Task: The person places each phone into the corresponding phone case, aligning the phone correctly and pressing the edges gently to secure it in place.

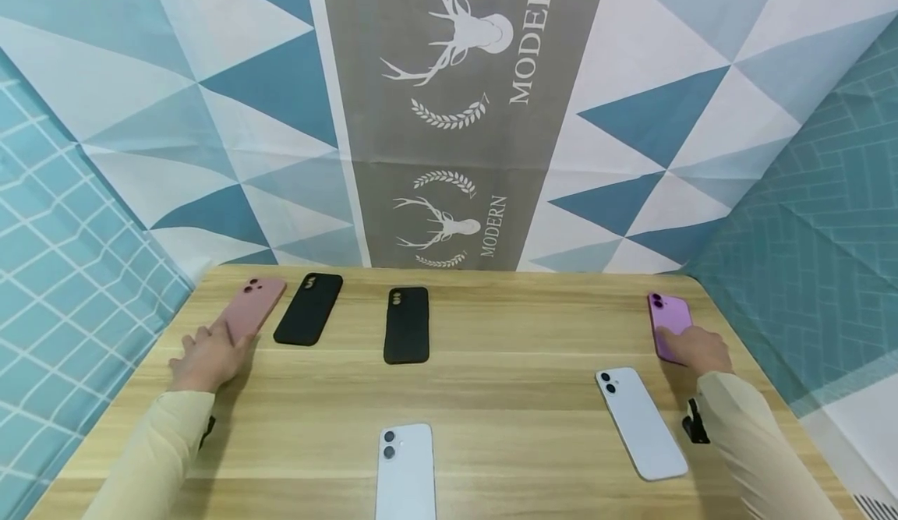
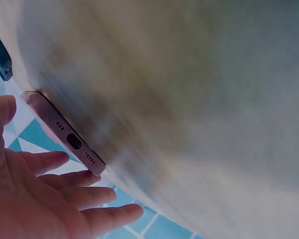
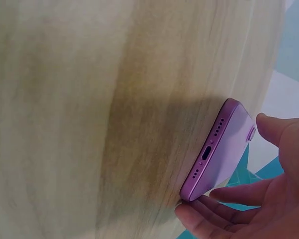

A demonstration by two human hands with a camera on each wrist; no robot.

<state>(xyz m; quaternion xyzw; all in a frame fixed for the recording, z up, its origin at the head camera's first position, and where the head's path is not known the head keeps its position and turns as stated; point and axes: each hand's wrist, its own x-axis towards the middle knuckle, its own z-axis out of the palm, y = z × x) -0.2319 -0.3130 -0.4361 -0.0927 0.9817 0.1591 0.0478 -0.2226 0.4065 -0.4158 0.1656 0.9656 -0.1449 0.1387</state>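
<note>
A pink phone case (image 1: 257, 302), with a port cutout in its end, lies at the table's far left in the head view. My left hand (image 1: 210, 356) is at its near end, fingers spread and thumb apart from it in the left wrist view. At the far right lies a purple phone (image 1: 671, 316), camera side up. My right hand (image 1: 701, 351) reaches over its near end. In the right wrist view, its fingers (image 3: 204, 221) are by the phone's lower corner, and the thumb stands off the back. Whether either hand presses on its thing is hard to tell.
Two black phone cases (image 1: 309, 309) (image 1: 407, 325) lie right of the pink case. A white phone (image 1: 641, 424) lies left of my right forearm, and another white phone (image 1: 406, 469) is at the near middle. Patterned cloth (image 1: 449, 146) rises behind the wooden table (image 1: 505, 325).
</note>
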